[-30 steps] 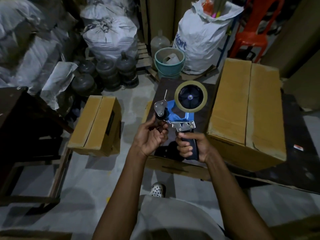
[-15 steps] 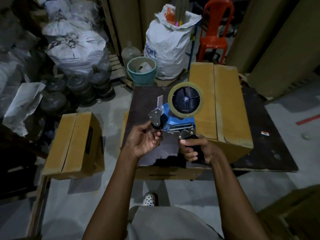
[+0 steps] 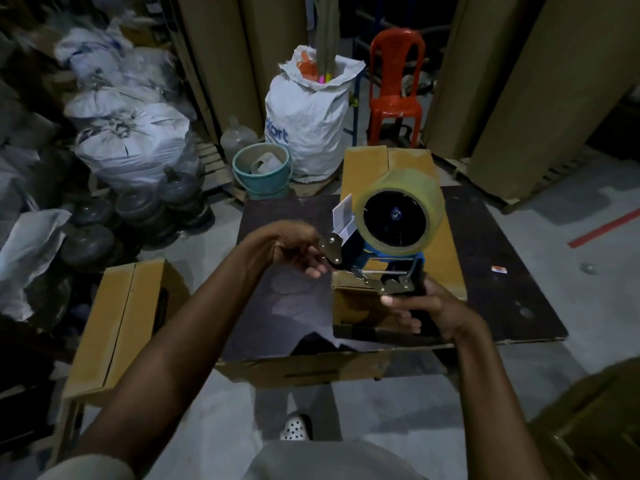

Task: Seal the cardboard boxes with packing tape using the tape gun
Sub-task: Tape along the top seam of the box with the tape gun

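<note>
R: my right hand [image 3: 429,310] grips tape gun [image 3: 391,258] handle, at cardboard box [image 3: 367,168] near end | L: left hand [image 3: 292,247] curled at front plate [image 3: 330,247], pinch unclear | gun light, rigid; tape [image 3: 426,188] limp, sticky; carry by handle

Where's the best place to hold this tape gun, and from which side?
Grip the tape gun by its black handle, coming from below on the near side, as the right hand does: it juts toward the person, clear of the tape roll and the metal front end.
</note>
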